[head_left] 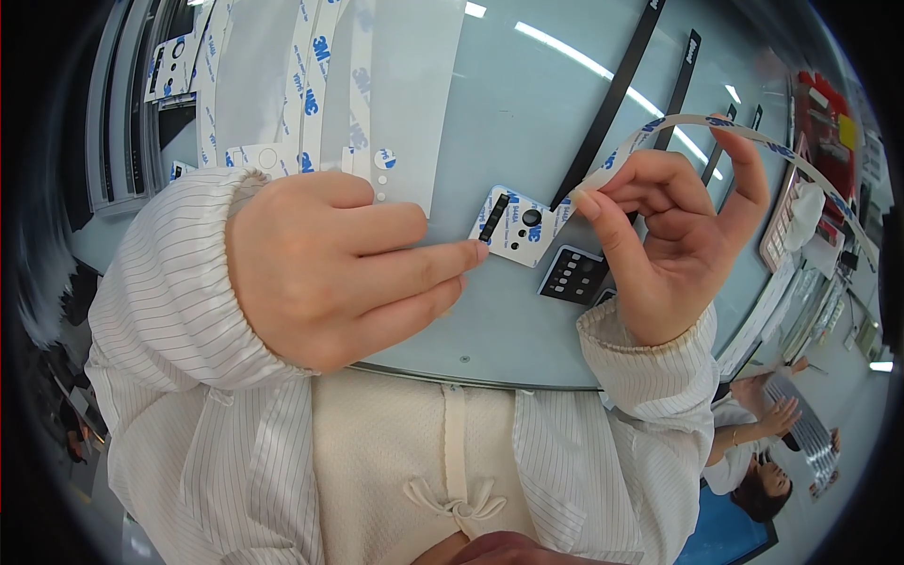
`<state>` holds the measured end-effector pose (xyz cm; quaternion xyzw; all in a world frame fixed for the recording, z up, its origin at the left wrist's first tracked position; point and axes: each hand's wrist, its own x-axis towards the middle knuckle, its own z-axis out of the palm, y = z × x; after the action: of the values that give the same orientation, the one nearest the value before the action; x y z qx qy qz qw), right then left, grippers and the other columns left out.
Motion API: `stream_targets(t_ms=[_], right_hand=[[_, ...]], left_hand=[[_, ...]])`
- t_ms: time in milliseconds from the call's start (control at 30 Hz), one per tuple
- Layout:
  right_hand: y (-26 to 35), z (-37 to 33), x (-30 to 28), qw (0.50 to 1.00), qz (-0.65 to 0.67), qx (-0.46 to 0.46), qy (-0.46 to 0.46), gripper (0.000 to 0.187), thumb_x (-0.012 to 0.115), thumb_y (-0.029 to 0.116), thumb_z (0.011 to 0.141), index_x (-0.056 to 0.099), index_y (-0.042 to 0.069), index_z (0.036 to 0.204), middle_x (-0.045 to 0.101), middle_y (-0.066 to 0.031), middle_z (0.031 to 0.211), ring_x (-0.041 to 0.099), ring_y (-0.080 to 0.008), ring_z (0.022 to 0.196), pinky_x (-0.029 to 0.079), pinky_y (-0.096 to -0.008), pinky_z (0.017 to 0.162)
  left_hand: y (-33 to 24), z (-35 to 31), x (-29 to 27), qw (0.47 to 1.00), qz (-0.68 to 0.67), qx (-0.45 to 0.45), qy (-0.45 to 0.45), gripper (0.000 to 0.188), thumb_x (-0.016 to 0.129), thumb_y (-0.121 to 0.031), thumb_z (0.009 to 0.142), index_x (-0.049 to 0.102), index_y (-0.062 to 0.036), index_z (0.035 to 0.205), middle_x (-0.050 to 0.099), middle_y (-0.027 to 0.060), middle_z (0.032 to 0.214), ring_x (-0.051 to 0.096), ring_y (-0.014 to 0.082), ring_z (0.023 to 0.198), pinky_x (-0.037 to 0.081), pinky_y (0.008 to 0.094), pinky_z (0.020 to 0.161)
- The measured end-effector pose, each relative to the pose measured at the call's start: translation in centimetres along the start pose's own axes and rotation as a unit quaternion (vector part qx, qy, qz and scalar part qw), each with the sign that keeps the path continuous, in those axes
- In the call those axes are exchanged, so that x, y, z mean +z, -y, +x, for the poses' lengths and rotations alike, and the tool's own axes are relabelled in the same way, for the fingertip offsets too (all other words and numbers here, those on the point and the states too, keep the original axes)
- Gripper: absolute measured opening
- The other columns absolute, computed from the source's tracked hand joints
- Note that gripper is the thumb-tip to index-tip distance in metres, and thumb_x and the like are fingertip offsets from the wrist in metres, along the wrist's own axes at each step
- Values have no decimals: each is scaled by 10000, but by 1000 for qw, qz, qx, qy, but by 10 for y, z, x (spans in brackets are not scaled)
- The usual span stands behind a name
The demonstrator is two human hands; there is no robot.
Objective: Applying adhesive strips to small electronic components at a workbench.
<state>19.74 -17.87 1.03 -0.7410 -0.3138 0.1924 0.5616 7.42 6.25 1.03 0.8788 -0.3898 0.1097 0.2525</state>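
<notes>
A small white panel [513,226] with blue print, a dark slot and round holes lies on the glass-topped table. My left hand [348,268] reaches over from the left with its fingers stretched out, one fingertip touching the panel's left edge. Between thumb and forefinger, my right hand [673,221] pinches a narrow adhesive tape strip [697,121] with white, blue-printed backing. The strip arcs over that hand and trails off to the right; its near end meets the panel's right side. Just below lies a dark panel [573,274] with small light squares, partly beside my right wrist.
Long black strips [612,99] lie on the table [471,330] beyond the panel. Printed tape strips on pale sheets [410,94] cover the far left, next to long grey trays [113,122]. At the right, a person [753,461] holds a striped sheet near cluttered shelves.
</notes>
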Motion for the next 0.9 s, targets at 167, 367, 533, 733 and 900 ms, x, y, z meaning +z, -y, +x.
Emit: stream_targets(t_ms=[167,367,533,733,900], right_hand=[[-1,0,-1,1000,-18,-14,3,872,702,-137,805,173,66,1467,642,-139,934,687,-171,808,583,-264,767],[-1,-2,0,999,-27,-23,-5,855,703,-140,805,184,60,1454,652,-147,936,691,-176,813,580,-252,759],[1,-2,2,998,-52,-42,-8,823,701,-143,805,200,56,1428,662,-157,940,694,-179,821,580,-248,754],[3,-2,4,997,-57,-37,-26,810,704,-140,804,204,53,1411,663,-160,952,696,-178,821,580,-239,756],[4,-1,3,991,-112,-67,1,828,716,-142,792,199,38,1413,667,-168,980,704,-191,842,580,-225,768]], left_hand=[[1,1,-1,1000,-4,-7,3,190,789,-62,713,711,2,875,746,129,1018,471,103,554,311,227,427],[2,2,0,1000,-14,-5,2,193,787,-53,703,711,6,870,746,136,1019,465,109,545,308,230,420],[2,6,-1,1000,5,-1,3,177,765,-80,738,709,-8,890,742,127,1030,533,144,634,377,243,487],[-1,12,9,998,57,2,12,265,654,-185,858,696,-52,1083,692,68,1205,604,205,992,461,288,723],[-3,15,1,994,26,-49,93,464,694,-248,794,649,-31,1202,626,67,1309,537,207,1206,460,336,937]])
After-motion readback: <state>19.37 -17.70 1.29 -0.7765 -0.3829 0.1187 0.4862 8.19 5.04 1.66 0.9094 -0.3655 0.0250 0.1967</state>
